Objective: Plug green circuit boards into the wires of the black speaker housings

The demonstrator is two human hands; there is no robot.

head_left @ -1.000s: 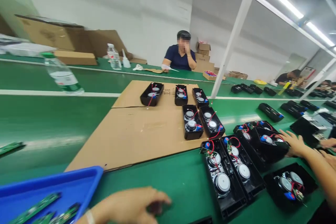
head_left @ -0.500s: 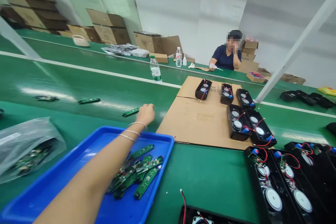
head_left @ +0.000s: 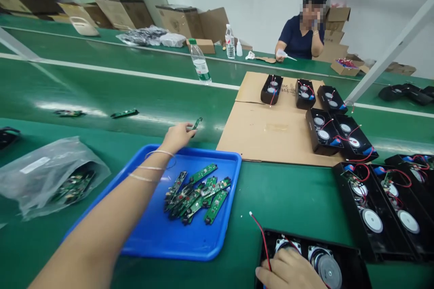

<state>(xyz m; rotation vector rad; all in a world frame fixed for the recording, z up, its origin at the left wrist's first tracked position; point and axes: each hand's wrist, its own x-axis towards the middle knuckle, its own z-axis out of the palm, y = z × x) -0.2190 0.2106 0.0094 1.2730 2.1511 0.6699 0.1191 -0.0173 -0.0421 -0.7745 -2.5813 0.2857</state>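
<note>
Lifted off the green belt (head_left: 162, 99) since the earlier frame, a slim green circuit board (head_left: 197, 123) is now pinched in the fingertips of the left hand (head_left: 178, 137), and the right hand (head_left: 290, 273) has come into view at the bottom. On the large cardboard sheet (head_left: 264, 144) are dark Chinese characters (head_left: 284, 89); the first looks like 正, the rest are too small to read. One bottle carries a green label (head_left: 203, 71), another a red-and-white label (head_left: 229, 43), their wording illegible; a white label (head_left: 35, 165) on the clear plastic bag (head_left: 20, 189) shows no readable print. Reaching forward from the lower left, the left arm is nearly straight, with thin bracelets (head_left: 161, 151) at the wrist, and the board tilts up just beyond the far rim of the blue tray (head_left: 152, 237), where more boards (head_left: 196, 198) lie heaped. Back up, knuckles bent, the right hand lies over a black speaker housing (head_left: 352, 271) beside a red lead (head_left: 262, 237); whether it grips anything, I cannot tell.
</note>
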